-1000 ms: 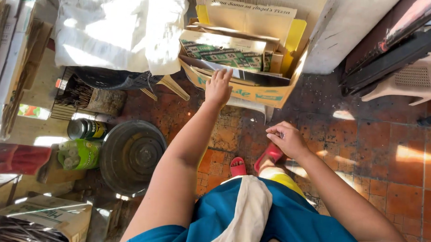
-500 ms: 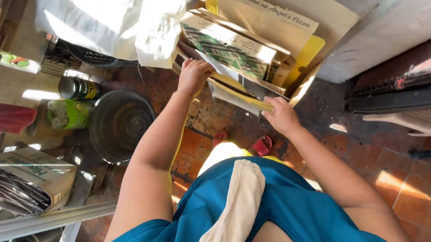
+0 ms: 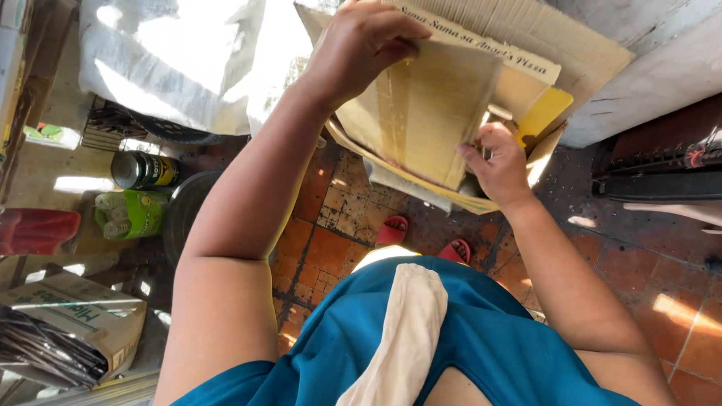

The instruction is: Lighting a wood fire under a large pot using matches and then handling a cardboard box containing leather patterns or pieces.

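My left hand (image 3: 360,45) grips the top edge of a flattened brown cardboard sheet (image 3: 426,108) and holds it upright in front of me. My right hand (image 3: 496,164) is shut on the lower right edge of the same sheet. Behind it stands a stack of more flattened cardboard boxes (image 3: 538,40), one with a yellow panel (image 3: 543,113). I wear a blue top with a cream cloth (image 3: 399,343) hanging down the front, and red sandals (image 3: 392,229) show on the tiled floor below.
A white sack (image 3: 165,48) lies at upper left. A dark tin can (image 3: 139,169), a green pack (image 3: 129,213), a round dark pan (image 3: 184,207) and a box of bundled papers (image 3: 55,328) sit at left. White plastic furniture (image 3: 693,213) stands at right.
Both hands moved from the box pile onto one cardboard sheet and lifted it up toward me. The view has drawn closer to the pile.
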